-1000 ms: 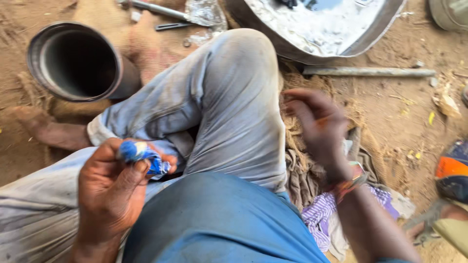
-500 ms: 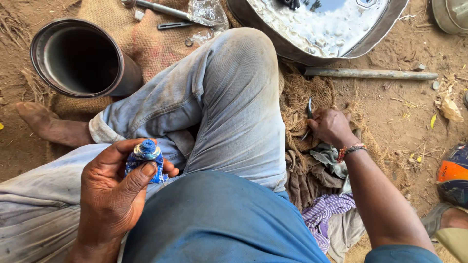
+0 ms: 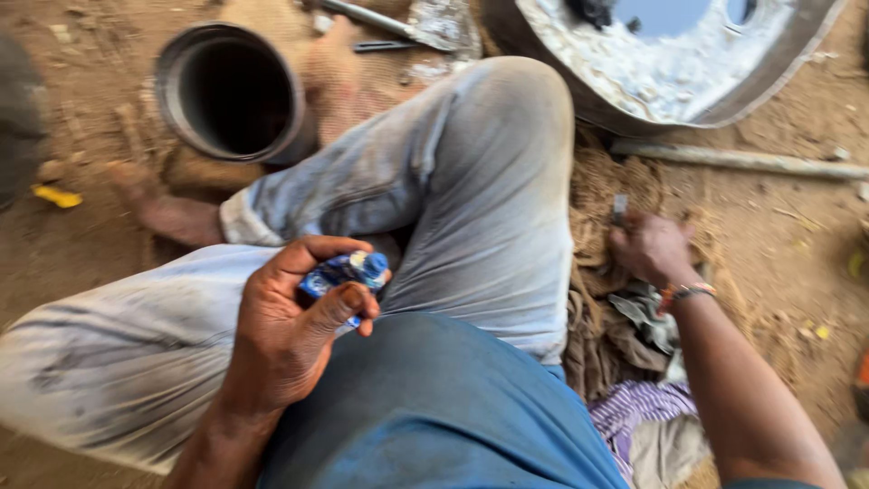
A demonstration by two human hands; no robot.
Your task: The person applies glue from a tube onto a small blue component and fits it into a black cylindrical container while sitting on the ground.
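- Head view: left hand (image 3: 290, 340) closed its grip on a small blue packet (image 3: 344, 274), thumb and fingers wrapped round it, held over the lap just in front of the bent knee in pale worn trousers (image 3: 471, 181).
- Right hand (image 3: 654, 249) was down at the person's right side on a heap of rags (image 3: 647, 317) and dry fibre, fingers curled round a thin dark metal piece (image 3: 620, 208) sticking up; beaded band at the wrist. Frame blurred, so can't tell how firm that grip was.
- Around: dark open-ended metal pipe (image 3: 231, 91) lay on the dirt, top left, well apart from both hands. Big dented metal basin (image 3: 688, 63) top right, just behind the knee. Long rod (image 3: 742, 161) on the ground beside the basin. A trowel-like tool (image 3: 425, 23) lay near the top edge. Striped purple cloth (image 3: 634, 407) under the right forearm.
- In the way: the raised knee sat betw. the two hands & hid the ground there.
- Vs half a sec. ago: packet tipped more sideways in the left hand, thumb now across it; right hand stayed on the rag heap, same spot approx. Camera swung, pipe shifted rightward in view.
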